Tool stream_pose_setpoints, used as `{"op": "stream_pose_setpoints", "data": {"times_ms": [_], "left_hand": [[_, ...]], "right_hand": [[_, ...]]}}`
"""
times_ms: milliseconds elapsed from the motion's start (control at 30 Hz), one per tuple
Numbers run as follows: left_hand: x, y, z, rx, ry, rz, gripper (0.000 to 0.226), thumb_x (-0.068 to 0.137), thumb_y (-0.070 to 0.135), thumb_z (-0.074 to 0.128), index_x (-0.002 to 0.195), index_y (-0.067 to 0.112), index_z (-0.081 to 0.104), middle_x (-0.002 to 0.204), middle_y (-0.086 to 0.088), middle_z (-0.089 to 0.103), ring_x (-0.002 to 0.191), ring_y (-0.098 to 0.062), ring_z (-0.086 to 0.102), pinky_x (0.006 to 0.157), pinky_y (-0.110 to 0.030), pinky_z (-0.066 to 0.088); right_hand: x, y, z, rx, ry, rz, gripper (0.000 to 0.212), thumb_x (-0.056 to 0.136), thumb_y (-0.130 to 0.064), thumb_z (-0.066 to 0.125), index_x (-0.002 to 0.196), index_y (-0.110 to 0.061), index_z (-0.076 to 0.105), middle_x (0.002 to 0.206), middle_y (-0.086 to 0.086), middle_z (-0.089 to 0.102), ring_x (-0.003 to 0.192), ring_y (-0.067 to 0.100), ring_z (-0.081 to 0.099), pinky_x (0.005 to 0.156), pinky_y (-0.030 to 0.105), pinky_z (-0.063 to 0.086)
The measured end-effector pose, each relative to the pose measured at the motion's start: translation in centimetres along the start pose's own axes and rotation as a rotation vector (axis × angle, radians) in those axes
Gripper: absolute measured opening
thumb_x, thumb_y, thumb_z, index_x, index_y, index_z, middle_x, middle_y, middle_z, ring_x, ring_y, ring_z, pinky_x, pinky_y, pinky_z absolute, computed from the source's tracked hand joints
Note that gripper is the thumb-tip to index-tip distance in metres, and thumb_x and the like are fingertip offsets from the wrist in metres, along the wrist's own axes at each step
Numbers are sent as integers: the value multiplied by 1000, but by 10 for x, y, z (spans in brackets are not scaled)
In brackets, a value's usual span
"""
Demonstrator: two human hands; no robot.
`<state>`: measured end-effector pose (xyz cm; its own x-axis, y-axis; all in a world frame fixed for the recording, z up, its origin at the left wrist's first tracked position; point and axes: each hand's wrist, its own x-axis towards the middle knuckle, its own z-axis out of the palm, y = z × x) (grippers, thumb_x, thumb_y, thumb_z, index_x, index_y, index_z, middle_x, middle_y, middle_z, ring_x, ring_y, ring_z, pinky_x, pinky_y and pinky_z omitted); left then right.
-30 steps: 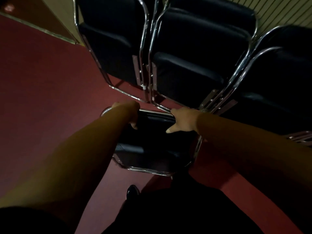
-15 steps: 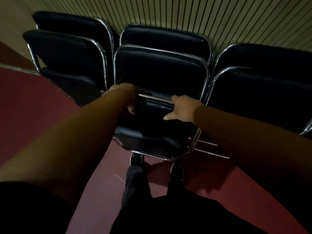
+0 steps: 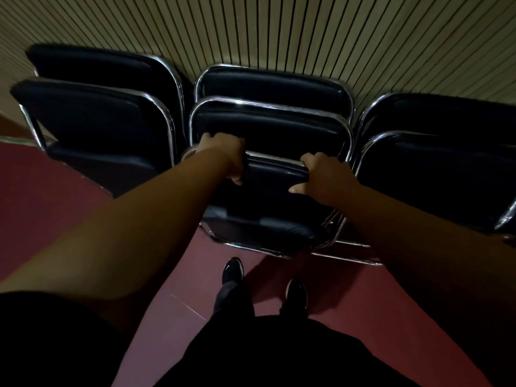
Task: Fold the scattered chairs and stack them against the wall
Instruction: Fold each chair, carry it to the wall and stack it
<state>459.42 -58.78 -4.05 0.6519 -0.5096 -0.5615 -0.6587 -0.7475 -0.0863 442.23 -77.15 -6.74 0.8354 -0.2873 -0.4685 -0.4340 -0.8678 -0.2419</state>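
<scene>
Left hand [image 3: 223, 157] and right hand [image 3: 324, 174] both curled over the chrome top rail of the folded black chair [image 3: 265, 196], right thumb sticking out. Chair is centre, just in front of the middle stack [image 3: 268, 127] against the slatted wall [image 3: 279, 29]. Left stack [image 3: 92, 127] and right stack [image 3: 435, 169] flank it. Black shoes [image 3: 232, 270] near, on red floor [image 3: 55, 208].

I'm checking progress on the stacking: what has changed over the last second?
The folded chair has moved forward to the middle stack, and its top rail now sits in front of that stack's front chair; whether they touch is unclear. Nothing was taken or let go: the left hand and right hand still grip the top rail. The left stack and right stack stay against the slatted wall.
</scene>
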Motion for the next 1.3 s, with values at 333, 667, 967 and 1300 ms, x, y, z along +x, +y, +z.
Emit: {"op": "stream_pose_setpoints", "data": {"times_ms": [333, 667, 967, 1300], "left_hand": [[11, -14, 28, 2, 152, 86, 84, 66, 55, 92, 130, 16, 53, 134, -9, 59, 129, -34, 49, 107, -52, 36], [19, -14, 28, 1, 138, 49, 86, 65, 53, 93, 133, 17, 53, 136, -9, 58, 131, -34, 49, 108, -53, 36], [-19, -17, 36, -19, 195, -41, 73, 83, 40, 84, 140, 11, 48, 143, -14, 52, 136, -37, 46, 114, -51, 37], [-117, -25, 21, -344, 224, -119, 47, 85, 30, 68, 129, 13, 63, 135, -14, 63, 121, -35, 63, 100, -42, 53]], "right_hand": [[10, -6, 0, -75, 8, -1, 81, 82, -70, 73, 147, -37, 38, 137, 15, 53, 126, 42, 54, 110, 62, 38], [22, -2, -1, -74, -11, -37, 86, 81, -68, 75, 150, -35, 37, 138, 15, 52, 124, 42, 55, 108, 60, 40], [-8, -28, 4, -197, 56, 19, 90, 88, -74, 64, 154, -20, 37, 147, 17, 45, 132, 41, 45, 108, 53, 40], [-29, -74, -50, -78, 45, -101, 59, 100, -39, 63, 149, -12, 45, 150, 17, 43, 133, 40, 46, 109, 49, 45]]}}
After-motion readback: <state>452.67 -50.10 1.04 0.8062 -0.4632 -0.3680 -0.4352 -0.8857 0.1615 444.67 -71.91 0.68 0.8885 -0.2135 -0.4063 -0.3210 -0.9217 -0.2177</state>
